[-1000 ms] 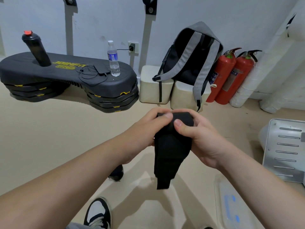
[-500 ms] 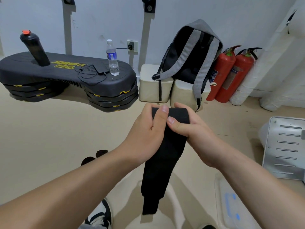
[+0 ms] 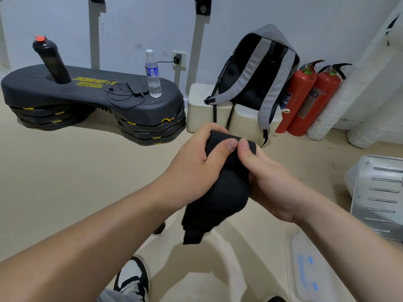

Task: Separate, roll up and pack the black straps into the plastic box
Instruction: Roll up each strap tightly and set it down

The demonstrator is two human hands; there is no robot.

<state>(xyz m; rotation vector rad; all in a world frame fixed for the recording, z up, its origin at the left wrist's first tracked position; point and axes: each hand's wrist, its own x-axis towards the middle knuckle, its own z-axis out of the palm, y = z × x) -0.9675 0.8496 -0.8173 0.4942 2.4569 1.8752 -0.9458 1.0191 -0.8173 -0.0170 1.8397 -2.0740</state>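
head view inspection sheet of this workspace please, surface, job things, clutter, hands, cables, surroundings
surface: beige floor; no table in view.
job's things: black strap held in the air, upper part bunched between the hands, lower end hanging loose; clear plastic box at lower right, contents not readable.
clutter: black bottle and water bottle upright on black step platform; grey backpack on pale blocks.
grippers: left hand and right hand both grip the strap, thumbs close together on top.
cables: black cable coiled on the platform; charger in a wall socket.
surroundings: two red fire extinguishers by the wall; white slotted panel at right.
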